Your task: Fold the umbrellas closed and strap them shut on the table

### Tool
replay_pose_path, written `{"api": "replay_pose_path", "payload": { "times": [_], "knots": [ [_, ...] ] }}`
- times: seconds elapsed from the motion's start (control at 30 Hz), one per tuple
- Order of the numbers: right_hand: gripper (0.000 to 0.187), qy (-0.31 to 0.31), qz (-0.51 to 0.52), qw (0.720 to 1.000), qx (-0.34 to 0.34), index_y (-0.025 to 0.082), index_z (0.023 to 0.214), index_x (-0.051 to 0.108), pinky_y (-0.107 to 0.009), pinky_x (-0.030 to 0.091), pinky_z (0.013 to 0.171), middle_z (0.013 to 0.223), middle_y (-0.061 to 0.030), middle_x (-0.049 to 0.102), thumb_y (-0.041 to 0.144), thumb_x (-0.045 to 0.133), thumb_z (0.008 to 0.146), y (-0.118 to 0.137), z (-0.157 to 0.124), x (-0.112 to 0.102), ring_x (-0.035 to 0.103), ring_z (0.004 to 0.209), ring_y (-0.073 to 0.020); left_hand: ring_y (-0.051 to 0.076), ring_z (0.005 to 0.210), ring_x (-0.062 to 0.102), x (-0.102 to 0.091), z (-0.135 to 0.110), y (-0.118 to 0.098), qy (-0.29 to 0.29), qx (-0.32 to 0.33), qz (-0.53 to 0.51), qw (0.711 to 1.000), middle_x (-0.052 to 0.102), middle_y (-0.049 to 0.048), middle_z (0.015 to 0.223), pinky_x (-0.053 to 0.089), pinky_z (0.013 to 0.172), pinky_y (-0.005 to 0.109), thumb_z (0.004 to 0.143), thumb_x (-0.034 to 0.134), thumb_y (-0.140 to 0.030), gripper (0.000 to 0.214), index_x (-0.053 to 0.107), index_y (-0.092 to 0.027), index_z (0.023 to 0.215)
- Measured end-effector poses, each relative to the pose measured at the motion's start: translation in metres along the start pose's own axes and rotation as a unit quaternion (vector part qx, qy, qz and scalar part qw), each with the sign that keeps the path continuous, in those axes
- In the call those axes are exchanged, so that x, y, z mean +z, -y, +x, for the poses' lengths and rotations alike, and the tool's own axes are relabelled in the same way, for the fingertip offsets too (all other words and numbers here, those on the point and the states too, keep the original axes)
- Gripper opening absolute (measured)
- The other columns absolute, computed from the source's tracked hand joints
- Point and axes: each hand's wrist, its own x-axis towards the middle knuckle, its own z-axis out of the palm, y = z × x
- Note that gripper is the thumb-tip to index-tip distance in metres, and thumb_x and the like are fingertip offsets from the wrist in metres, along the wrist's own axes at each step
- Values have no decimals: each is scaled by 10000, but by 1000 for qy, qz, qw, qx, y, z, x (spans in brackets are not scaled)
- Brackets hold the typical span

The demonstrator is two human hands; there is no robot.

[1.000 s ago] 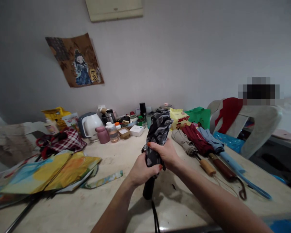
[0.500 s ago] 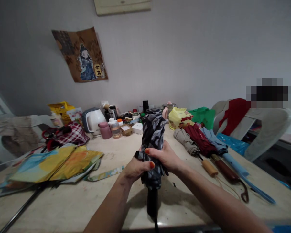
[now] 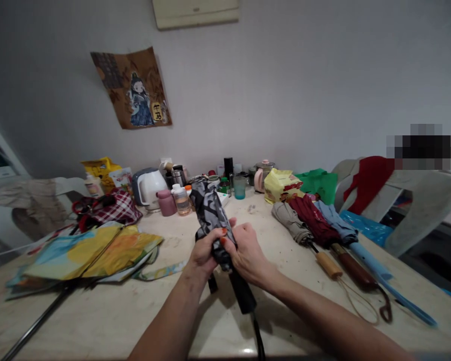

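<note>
A folded umbrella [image 3: 212, 208] in grey and black camouflage print is held up over the table, tilted with its top to the left. Its black handle [image 3: 243, 296] points down toward me, a wrist cord hanging from the end. My left hand [image 3: 206, 248] is closed around the lower canopy from the left. From the right, my right hand [image 3: 248, 250] grips the same part, its thumb lying across the fabric. A dark strap hangs below my left hand. The fingers behind the canopy are mostly hidden.
Left lies a loosely folded yellow-and-blue umbrella [image 3: 86, 253]. On the right rest a grey umbrella [image 3: 291, 220], a dark red umbrella [image 3: 315, 218] and a light blue umbrella [image 3: 336, 220]. A kettle [image 3: 154, 188], bottles and a yellow bag [image 3: 281, 185] stand along the wall.
The camouflage umbrella has gone from nearly upright to leaning left, its handle swinging right. Its canopy looks wrapped tighter. My right hand has come lower around it.
</note>
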Motion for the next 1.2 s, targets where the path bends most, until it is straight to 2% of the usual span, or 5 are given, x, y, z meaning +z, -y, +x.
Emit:
{"api": "replay_pose_path", "payload": {
  "times": [0.3, 0.77, 0.9, 1.03, 1.2],
  "knots": [
    [349, 167, -33, 983, 69, 88, 1128, 514, -356, 444, 740, 1007, -165, 646, 192, 588, 803, 8, -15, 13, 616, 875, -267, 130, 632, 640, -7, 5, -28, -141, 166, -96, 971, 706, 13, 724, 542, 666, 260, 573, 684, -97, 240, 641, -125, 807],
    [204, 323, 537, 765, 148, 179, 751, 472, -181, 339, 404, 494, 84, 469, 252, 617, 626, 10, -25, 26, 445, 387, -67, 67, 556, 464, -14, -14, -18, 227, 144, -81, 960, 484, -41, 674, 419, 540, 185, 578, 764, -277, 394, 582, -191, 917],
    [253, 372, 346, 859, 60, 141, 859, 589, -223, 434, 596, 732, 6, 609, 284, 678, 671, 0, -8, 1, 548, 650, -112, 85, 545, 502, -16, -12, -18, 134, 93, 26, 986, 562, -2, 636, 409, 519, 201, 526, 808, -315, 369, 611, -144, 787],
    [148, 74, 176, 981, -14, 148, 796, 609, -239, 415, 569, 687, -9, 569, 280, 558, 837, 4, 1, -30, 491, 602, -112, 92, 503, 501, -13, -8, -13, 48, 78, 122, 988, 556, -9, 569, 399, 503, 224, 473, 852, -318, 371, 579, -153, 664],
    [393, -65, -52, 963, -258, 180, 1225, 553, -278, 498, 712, 1182, -125, 593, 69, 447, 863, 24, -10, -39, 597, 955, -191, 115, 601, 515, 0, -9, -3, 44, 168, 203, 964, 604, -4, 648, 409, 547, 224, 498, 807, -109, 243, 630, -153, 659]
  ]
}}
